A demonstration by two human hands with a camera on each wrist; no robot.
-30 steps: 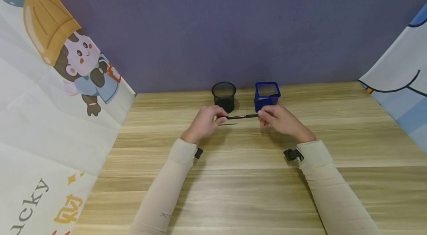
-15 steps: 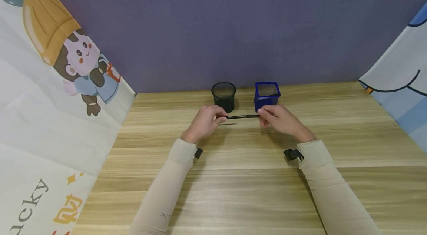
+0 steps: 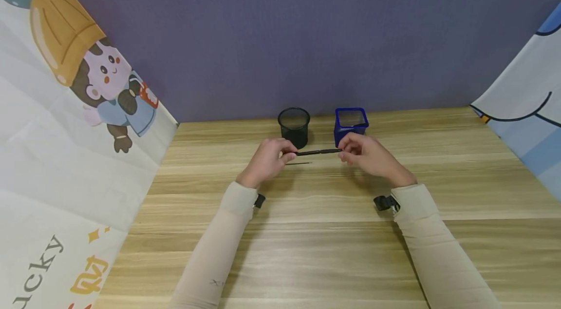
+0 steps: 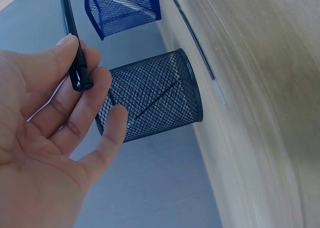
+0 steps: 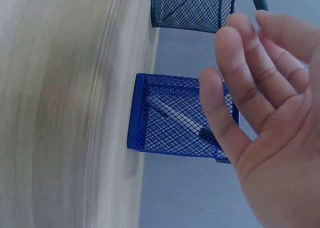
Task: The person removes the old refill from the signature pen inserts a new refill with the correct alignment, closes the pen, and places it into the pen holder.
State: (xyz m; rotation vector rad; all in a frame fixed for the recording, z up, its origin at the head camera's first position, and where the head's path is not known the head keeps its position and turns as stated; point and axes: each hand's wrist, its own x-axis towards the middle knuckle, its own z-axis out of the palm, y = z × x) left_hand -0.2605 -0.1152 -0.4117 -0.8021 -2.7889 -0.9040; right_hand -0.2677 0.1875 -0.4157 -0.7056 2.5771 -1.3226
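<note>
In the head view a black pen (image 3: pixel 318 152) is held level above the table between both hands. The left hand (image 3: pixel 268 159) pinches one end between thumb and fingers; the left wrist view shows that pen end (image 4: pixel 81 77) sticking out past the fingertips. The right hand (image 3: pixel 365 153) has thumb and index finger at the other end, its remaining fingers loosely bent in the right wrist view. On the table below lies a thin pen refill (image 4: pixel 197 45), clear at its ends and dark along the middle.
Behind the hands stand a round black mesh pen holder (image 4: pixel 150 95) and a square blue mesh pen holder (image 5: pixel 175 87). A pen (image 5: pixel 175 115) leans inside the blue one; a thin dark line shows in the black one. A grey-blue panel (image 3: pixel 280 36) rises behind.
The right hand's index finger and knuckles have lifted slightly, and the pen's right end has risen a little. The left hand has barely shifted left. The refill and holders are unmoved.
</note>
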